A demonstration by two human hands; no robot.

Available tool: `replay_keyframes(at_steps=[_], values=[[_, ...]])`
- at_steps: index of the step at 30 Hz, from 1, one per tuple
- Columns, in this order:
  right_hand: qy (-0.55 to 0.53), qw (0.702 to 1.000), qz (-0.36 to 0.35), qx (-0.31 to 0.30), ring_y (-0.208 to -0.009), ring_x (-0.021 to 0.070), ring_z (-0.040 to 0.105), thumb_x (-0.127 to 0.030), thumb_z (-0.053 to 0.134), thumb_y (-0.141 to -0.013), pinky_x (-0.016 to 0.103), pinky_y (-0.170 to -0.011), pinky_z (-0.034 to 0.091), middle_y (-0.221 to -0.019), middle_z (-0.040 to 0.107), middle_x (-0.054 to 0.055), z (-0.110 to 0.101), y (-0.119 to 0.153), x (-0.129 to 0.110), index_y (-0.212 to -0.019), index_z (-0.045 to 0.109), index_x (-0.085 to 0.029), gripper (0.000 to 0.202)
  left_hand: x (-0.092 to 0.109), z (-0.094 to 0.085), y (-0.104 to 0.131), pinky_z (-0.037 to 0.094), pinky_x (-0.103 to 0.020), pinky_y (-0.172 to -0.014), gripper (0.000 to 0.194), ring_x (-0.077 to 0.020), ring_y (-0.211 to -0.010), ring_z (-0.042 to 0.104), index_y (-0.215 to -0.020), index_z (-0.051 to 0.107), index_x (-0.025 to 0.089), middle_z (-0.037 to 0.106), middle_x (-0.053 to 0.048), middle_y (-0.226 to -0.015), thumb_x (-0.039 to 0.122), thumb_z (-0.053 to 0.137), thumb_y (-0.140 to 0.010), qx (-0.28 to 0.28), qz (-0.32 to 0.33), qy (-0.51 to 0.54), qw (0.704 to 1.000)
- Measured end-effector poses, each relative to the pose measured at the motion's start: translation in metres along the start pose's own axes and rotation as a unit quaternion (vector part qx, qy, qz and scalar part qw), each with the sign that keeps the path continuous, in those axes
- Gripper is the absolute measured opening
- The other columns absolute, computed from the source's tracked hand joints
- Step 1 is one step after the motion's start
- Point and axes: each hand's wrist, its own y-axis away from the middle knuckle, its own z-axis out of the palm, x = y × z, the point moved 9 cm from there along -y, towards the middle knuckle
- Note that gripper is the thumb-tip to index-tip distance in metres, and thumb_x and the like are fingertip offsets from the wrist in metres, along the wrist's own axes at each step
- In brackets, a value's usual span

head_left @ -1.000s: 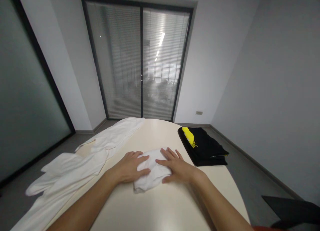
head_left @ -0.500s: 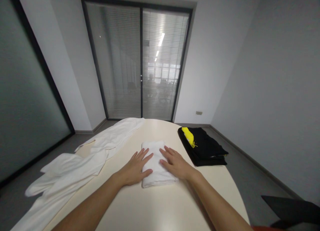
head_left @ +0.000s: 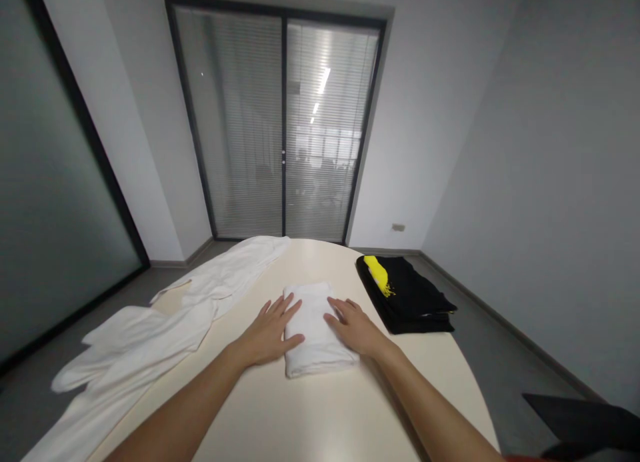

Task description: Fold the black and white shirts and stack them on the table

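A white garment or cloth [head_left: 315, 329], folded into a neat rectangle, lies flat on the table in front of me. My left hand [head_left: 267, 335] rests along its left edge, fingers spread and thumb over the fabric. On the opposite side, my right hand [head_left: 355, 325] lies over the right edge with its fingers apart. Neither hand grips the cloth. Parts of both side edges are hidden under the hands.
The pale round-edged table [head_left: 310, 415] carries loose white clothing [head_left: 150, 342] along its left side, hanging over the edge. Folded black clothing [head_left: 410, 289] with a yellow print sits at the right. A dark chair part [head_left: 580, 419] shows at lower right.
Both hands have shifted slightly outward, toward the side edges of the folded white cloth, uncovering more of its middle. The other clothes stay where they were.
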Motion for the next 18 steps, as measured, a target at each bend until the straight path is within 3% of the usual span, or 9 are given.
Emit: replay_keyframes(at_steps=[5,10,18], values=[[0.055,0.99,0.088,0.097,-0.119,0.0297,0.054,-0.051,0.051,-0.089,0.038,-0.098,0.041,-0.125,0.064,0.015,-0.014,0.0,0.01,-0.133,0.056,-0.016,0.057,0.011,-0.007,0.004,0.008,-0.053,-0.121,0.082,-0.0304,-0.151,-0.001,-0.157,0.017,0.027,0.004,-0.007,-0.165,0.067,0.045,-0.09,0.019,0.021,-0.004,1.0],[0.075,0.983,0.147,0.079,-0.097,0.0277,0.062,-0.06,0.046,-0.09,0.034,-0.081,0.043,-0.104,0.067,0.016,-0.016,0.002,0.018,-0.095,0.066,-0.015,0.049,0.033,0.001,0.011,0.012,-0.053,-0.121,0.085,-0.0332,-0.151,-0.005,-0.157,0.014,0.032,-0.003,-0.005,-0.165,0.068,0.05,-0.088,-0.041,0.069,0.018,0.997],[0.064,0.984,0.153,0.068,-0.09,0.0234,0.064,-0.039,0.047,-0.092,0.03,-0.072,0.04,-0.102,0.07,0.013,-0.015,0.001,0.027,-0.1,0.058,-0.019,0.024,0.051,0.006,0.013,0.014,-0.055,-0.121,0.076,-0.0329,-0.15,-0.006,-0.157,0.016,0.029,0.001,-0.004,-0.166,0.063,0.04,-0.094,-0.035,0.063,0.071,0.995]])
